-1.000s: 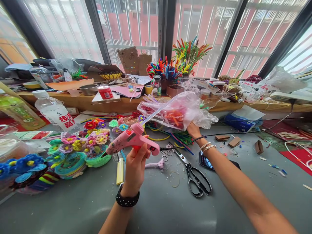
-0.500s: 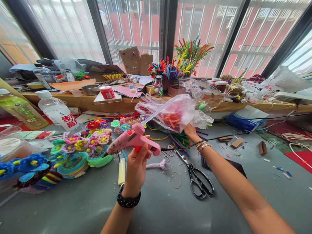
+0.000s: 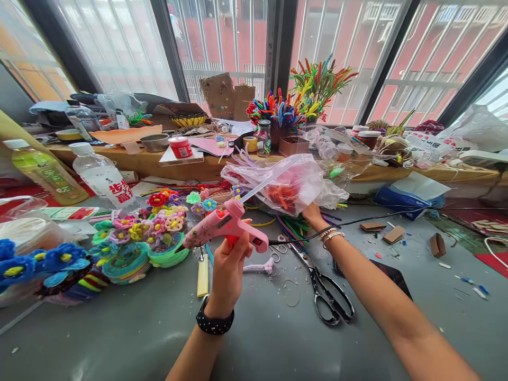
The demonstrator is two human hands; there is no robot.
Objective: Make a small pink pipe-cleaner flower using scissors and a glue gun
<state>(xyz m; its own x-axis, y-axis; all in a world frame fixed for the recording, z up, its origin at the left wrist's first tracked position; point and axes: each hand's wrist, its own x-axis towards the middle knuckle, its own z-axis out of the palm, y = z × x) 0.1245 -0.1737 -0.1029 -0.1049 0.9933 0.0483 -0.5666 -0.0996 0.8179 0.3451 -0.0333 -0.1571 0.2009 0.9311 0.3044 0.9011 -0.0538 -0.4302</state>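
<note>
My left hand (image 3: 230, 264) is wrapped round the handle of a pink hot glue gun (image 3: 222, 230). The gun's nozzle points left, and a long clear glue stick (image 3: 264, 180) sticks out of its back end. Farther off, my right hand (image 3: 312, 214) reaches against a clear plastic bag (image 3: 305, 180) with orange and pink pieces inside. Its fingers are hidden behind the bag, so their grip does not show. Black-handled scissors (image 3: 331, 296) lie between my forearms, beside a lilac fuzzy stem (image 3: 260, 267). Several fuzzy pipe-cleaner flowers (image 3: 129, 230) stand left of the glue gun.
A black cord (image 3: 365, 218) runs from the glue gun to the right, above my right forearm. Two drink bottles (image 3: 105, 180) stand at the left. Cardboard pieces (image 3: 395, 234) lie on the right of the grey table (image 3: 278, 338). Bundled pipe cleaners (image 3: 280, 114) fill the back shelf.
The view has swung slightly left, so everything sits a little farther right. Both hands keep nearly the same places, the left still gripping the glue gun.
</note>
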